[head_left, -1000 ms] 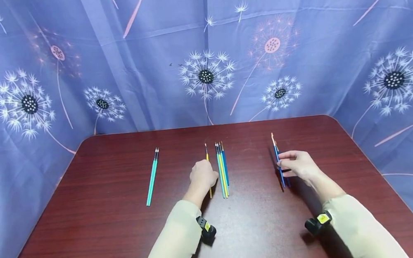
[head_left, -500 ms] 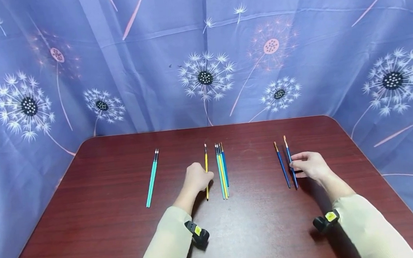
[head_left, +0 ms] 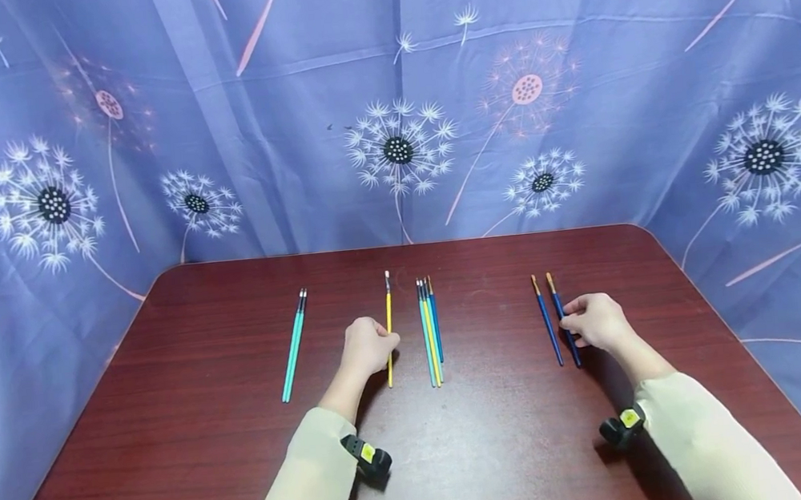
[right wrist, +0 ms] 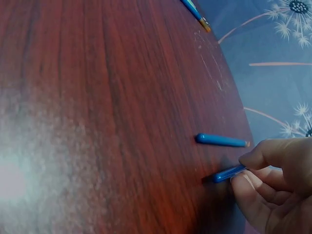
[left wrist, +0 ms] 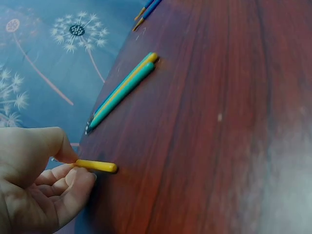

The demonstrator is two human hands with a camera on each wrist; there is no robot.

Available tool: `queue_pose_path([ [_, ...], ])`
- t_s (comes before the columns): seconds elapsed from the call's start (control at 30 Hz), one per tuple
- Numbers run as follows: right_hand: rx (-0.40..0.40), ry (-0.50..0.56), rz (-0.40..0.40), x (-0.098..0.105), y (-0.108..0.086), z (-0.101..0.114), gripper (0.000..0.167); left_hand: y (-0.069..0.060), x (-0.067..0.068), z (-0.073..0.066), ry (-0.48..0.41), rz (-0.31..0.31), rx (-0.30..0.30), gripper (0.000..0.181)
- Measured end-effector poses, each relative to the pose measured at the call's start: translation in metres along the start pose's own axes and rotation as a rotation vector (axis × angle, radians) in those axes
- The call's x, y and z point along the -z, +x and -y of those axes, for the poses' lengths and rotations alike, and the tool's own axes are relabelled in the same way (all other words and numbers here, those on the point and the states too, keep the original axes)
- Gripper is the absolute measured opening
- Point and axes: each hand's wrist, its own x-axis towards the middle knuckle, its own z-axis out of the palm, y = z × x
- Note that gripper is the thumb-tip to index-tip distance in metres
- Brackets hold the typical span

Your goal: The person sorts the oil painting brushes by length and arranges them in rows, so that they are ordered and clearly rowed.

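Note:
My left hand (head_left: 369, 345) pinches a yellow brush (head_left: 388, 312) between thumb and fingers; in the left wrist view the yellow handle end (left wrist: 100, 166) pokes out past the fingertips. My right hand (head_left: 596, 321) pinches a blue brush (head_left: 557, 302), whose handle end (right wrist: 227, 174) shows in the right wrist view. Just left of it lies another blue brush (head_left: 548, 324). A group of teal, yellow and blue brushes (head_left: 431, 331) lies side by side between the hands. Two teal brushes (head_left: 294, 352) lie together left of my left hand.
The brushes lie on a dark red wooden table (head_left: 172, 433). A blue curtain (head_left: 273, 133) with dandelion prints hangs behind the table and along both sides. Each forearm wears a small black camera, the left one (head_left: 368, 456) and the right one (head_left: 622, 427).
My left hand has moved left with the yellow brush, away from the middle group. My right hand has carried one blue brush rightward, from over the other blue brush to its right side.

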Motion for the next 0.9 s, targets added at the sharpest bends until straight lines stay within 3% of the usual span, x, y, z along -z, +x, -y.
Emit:
queue_pose_path([
  [0.2, 0.002, -0.039, -0.002, -0.003, 0.0, 0.008, 0.033, 0.0, 0.011, 0.009, -0.011, -0.026, 0.049, 0.012],
  [0.53, -0.006, -0.005, 0.018, -0.006, 0.004, 0.011, 0.032, 0.0, 0.031, 0.023, 0.077, -0.078, 0.099, 0.013],
  [0.9, 0.008, -0.001, 0.021, -0.008, 0.004, 0.014, 0.031, -0.001, 0.039, 0.029, 0.17, -0.104, 0.08, 0.013],
])
